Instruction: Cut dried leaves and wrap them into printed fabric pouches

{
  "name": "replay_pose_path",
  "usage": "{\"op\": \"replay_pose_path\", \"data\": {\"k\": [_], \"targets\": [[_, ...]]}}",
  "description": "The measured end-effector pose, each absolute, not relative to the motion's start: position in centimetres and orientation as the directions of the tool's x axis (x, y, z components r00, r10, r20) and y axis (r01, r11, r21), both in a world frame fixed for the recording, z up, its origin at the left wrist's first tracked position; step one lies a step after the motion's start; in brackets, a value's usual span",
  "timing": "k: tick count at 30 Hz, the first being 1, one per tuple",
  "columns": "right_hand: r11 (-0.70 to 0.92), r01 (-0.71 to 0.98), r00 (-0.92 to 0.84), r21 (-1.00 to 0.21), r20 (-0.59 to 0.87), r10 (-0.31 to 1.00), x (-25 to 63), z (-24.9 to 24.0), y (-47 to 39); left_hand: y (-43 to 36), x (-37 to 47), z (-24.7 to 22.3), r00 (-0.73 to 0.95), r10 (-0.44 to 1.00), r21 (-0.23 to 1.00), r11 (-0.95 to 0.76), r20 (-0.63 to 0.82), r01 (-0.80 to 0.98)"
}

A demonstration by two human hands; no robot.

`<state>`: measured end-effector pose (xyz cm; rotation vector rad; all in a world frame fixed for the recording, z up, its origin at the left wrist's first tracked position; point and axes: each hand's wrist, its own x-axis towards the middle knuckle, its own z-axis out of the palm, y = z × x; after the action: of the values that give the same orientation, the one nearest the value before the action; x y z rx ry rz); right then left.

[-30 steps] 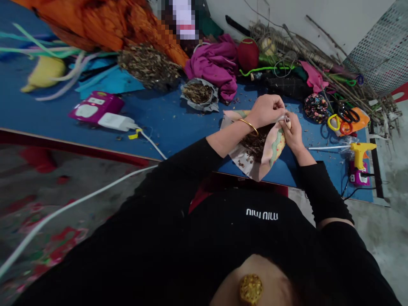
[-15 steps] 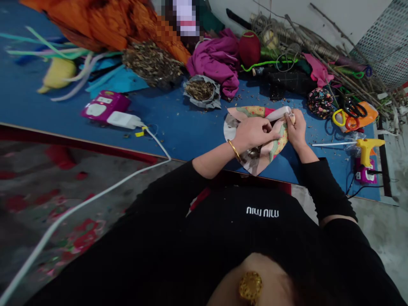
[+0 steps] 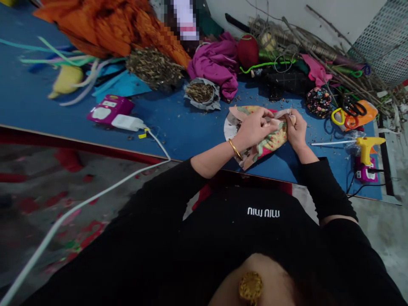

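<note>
A patterned cloth (image 3: 274, 138) in yellow, green, pink and red lies bunched near the front edge of the blue table, with a pale lining and dark bits showing at its left. My left hand (image 3: 255, 127), with a gold bangle at the wrist, pinches the cloth's upper fold from the left. My right hand (image 3: 296, 127) is closed round the gathered right end of the same cloth, its thumb pressed against the fingers. Between the two hands runs a pale folded edge.
Behind are a foil bowl of dried plant bits (image 3: 200, 92), purple cloth (image 3: 215, 61) and a floral ball (image 3: 318, 102). Scissors (image 3: 352, 108) and a yellow glue gun (image 3: 368, 146) lie right. A purple power socket (image 3: 111, 109) with a white cable (image 3: 95, 197) sits left.
My left hand has shifted up and slightly left, its fingers now at the upper fold. The cloth's front flap has folded over, covering much of the dark opening. My right hand has hardly moved.
</note>
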<state>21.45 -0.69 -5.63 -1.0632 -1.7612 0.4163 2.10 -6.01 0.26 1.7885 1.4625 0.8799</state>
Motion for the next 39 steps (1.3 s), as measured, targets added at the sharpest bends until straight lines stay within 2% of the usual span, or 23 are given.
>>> {"op": "replay_pose_path", "data": {"k": [4,7,11,15,19,22,24,26,31,35,39], "targets": [[0.537,0.456,-0.097,-0.710,0.560,0.823,21.5,-5.7,-0.8,-5.5,1.8,0.6,0.192,0.949,0.617,-0.308,0.248,0.724],[0.529,0.457,-0.101,-0.715,0.549,0.829,21.6,-5.6,-0.7,-4.7,1.8,0.7,0.300,0.907,0.466,-0.412,0.297,0.783],[0.583,0.431,-0.187,-0.688,0.564,0.804,21.6,-5.0,-0.9,-3.9,2.4,1.1,0.352,0.882,0.372,-0.456,0.314,0.809],[0.644,0.438,-0.313,-0.628,0.565,0.764,21.5,-4.4,-1.0,-3.0,3.1,1.6,0.390,0.855,0.349,-0.501,0.341,0.792],[0.564,0.474,-0.305,-0.677,0.474,0.826,21.5,-5.0,-0.5,-2.5,3.3,1.8,0.450,0.817,0.465,-0.576,0.361,0.672],[0.535,0.453,-0.248,-0.713,0.476,0.844,21.4,-5.7,-0.1,-2.9,2.2,1.5,0.348,0.842,0.587,-0.538,0.413,0.604],[0.538,0.423,-0.210,-0.729,0.499,0.841,21.3,-6.0,0.0,-3.5,0.4,1.0,0.235,0.859,0.612,-0.494,0.455,0.618],[0.533,0.392,-0.188,-0.749,0.502,0.844,21.2,-6.1,0.0,-4.0,-1.8,0.3,0.219,0.844,0.575,-0.501,0.489,0.646],[0.528,0.357,-0.166,-0.770,0.504,0.847,21.3,-5.8,-0.3,-4.6,-6.0,-1.5,0.396,0.770,0.455,-0.623,0.501,0.636],[0.501,0.341,-0.165,-0.795,0.474,0.865,21.6,-5.3,-0.5,-3.9,-6.1,-2.5,0.485,0.728,0.355,-0.671,0.485,0.651],[0.467,0.336,-0.165,-0.818,0.438,0.884,21.6,-4.9,-0.7,-3.1,-4.9,-2.8,0.540,0.648,0.264,-0.737,0.537,0.622]]}}
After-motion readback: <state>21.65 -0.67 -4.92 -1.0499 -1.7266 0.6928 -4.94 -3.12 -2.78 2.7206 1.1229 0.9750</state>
